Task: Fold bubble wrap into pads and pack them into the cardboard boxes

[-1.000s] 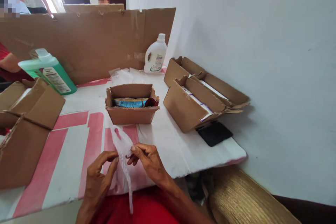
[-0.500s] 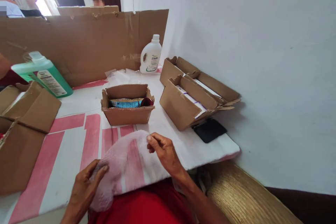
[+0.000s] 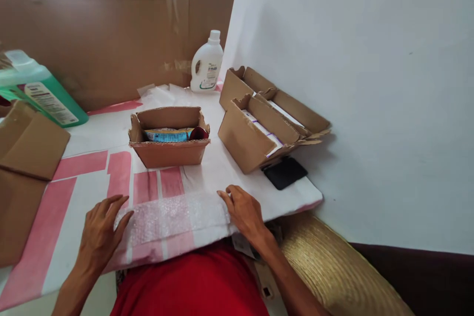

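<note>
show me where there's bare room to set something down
Bare: the striped table between the left carton and middle box; the white patch bounded by middle box, right boxes and bubble wrap. Crowded: the front, with bubble wrap between the left hand and right hand; far left, with green bottle behind the carton.

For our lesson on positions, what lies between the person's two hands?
In the head view, a bubble wrap strip lies between the left hand and the right hand.
</note>
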`<state>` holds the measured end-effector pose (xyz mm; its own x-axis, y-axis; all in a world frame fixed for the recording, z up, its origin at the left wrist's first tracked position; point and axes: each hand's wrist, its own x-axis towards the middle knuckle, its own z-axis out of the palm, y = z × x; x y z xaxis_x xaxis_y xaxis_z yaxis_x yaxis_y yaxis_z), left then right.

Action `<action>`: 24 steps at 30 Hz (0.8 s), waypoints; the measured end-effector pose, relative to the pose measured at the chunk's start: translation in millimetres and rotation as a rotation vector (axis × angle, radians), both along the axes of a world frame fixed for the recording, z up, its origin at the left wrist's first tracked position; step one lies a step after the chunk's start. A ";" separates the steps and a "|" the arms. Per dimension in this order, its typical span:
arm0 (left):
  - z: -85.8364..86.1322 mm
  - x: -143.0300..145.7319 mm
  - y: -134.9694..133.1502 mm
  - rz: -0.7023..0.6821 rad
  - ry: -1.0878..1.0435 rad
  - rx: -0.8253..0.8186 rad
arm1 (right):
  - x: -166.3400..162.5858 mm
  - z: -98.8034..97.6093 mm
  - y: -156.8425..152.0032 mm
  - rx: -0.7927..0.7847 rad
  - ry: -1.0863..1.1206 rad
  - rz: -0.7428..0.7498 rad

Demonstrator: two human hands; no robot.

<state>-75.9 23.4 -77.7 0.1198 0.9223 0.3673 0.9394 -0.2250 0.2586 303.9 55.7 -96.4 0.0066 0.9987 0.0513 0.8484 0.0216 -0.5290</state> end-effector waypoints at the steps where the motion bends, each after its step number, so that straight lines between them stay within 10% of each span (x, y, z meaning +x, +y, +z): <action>1: -5.4 4.7 -6.0 -0.049 0.023 0.065 | 1.7 1.8 -2.9 0.078 -0.019 0.000; 8: -31.3 21.3 -30.9 -0.294 0.065 0.024 | -7.4 8.5 -21.3 0.129 -0.065 0.576; 16: -25.1 12.7 -19.1 -0.351 0.018 0.109 | -4.2 -26.3 -18.1 0.219 0.027 0.604; 24: -7.3 16.8 -10.1 -0.288 -0.125 -0.026 | -7.6 -8.3 -24.9 0.182 0.005 0.562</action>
<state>-59.1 13.3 -85.1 0.3324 0.8664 0.3725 0.7987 -0.4687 0.3774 296.3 30.8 -104.7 -0.5207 0.8240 0.2232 0.6777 0.5579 -0.4790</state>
